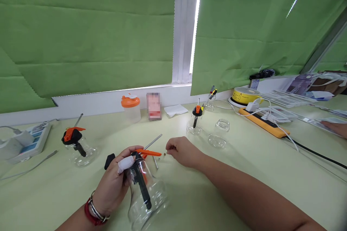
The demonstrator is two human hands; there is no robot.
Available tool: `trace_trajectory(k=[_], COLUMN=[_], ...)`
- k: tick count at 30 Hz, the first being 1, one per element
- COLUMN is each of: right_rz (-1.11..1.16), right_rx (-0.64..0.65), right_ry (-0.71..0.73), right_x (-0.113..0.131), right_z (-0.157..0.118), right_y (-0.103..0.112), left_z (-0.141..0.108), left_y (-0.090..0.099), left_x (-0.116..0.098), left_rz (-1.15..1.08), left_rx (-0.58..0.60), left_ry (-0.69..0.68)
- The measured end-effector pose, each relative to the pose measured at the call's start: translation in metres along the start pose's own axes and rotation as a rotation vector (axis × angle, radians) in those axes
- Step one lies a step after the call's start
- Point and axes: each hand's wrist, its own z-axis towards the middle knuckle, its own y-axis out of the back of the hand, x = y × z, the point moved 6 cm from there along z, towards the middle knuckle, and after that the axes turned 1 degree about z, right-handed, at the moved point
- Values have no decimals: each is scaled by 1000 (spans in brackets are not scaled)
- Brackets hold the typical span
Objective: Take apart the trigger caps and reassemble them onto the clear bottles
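My left hand [114,182], a white wrap on its thumb, grips a clear bottle [158,193] by its black neck. The bottle is tilted, its top pointing away from me. An orange lever [149,152] sticks out rightward from that top, and a black tube [143,186] runs down inside. Just right of the lever, my right hand [187,153] is closed in a pinch low over the table; what its fingertips hold, if anything, is hidden. Tiny bits [164,154] lie beside those fingertips. A metal rod [154,141], a short screwdriver-like shaft [155,162] and a black knob [109,161] are near the bottle's top.
Similar bottles with black-orange tops stand left [89,153] and behind [194,126]. An open clear jar [218,137] is right of centre. An orange-lidded cup [131,110], white paper [176,110] and a yellow power strip [267,124] sit further back. Another person's hand [334,128] is far right.
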Motion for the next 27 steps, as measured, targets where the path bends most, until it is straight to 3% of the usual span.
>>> trace_trajectory(k=[2, 5, 8, 11, 14, 16, 19, 21, 23, 27], right_rz=[-295, -563, -641, -597, -369, -33, 599, 897, 1015, 972], right_rx=[87, 173, 175, 129, 17, -13, 168, 304, 368, 402], right_ry=[99, 175, 180, 144, 107, 59, -44, -104, -148, -208], right_x=[8, 9, 6, 7, 15, 19, 27, 37, 44, 48], right_z=[-3, -6, -4, -2, -4, -7, -15, -22, -28, -36], right_y=[-10, -25, -32, -25, -6, 6, 5, -2, -8, -18], left_z=[0, 1, 3, 3, 2, 0, -3, -5, -8, -9], left_y=[3, 6, 7, 8, 9, 11, 11, 10, 9, 8], left_x=[-3, -2, 0, -3, -11, -19, -26, -26, -23, -16], left_rz=[3, 7, 6, 9, 1, -19, -34, -8, 45, 228], left_rx=[-32, -45, -39, -42, -77, -102, -129, -136, -133, -106], left_ry=[-46, -82, -76, -100, -146, -208, -305, -330, -342, -318])
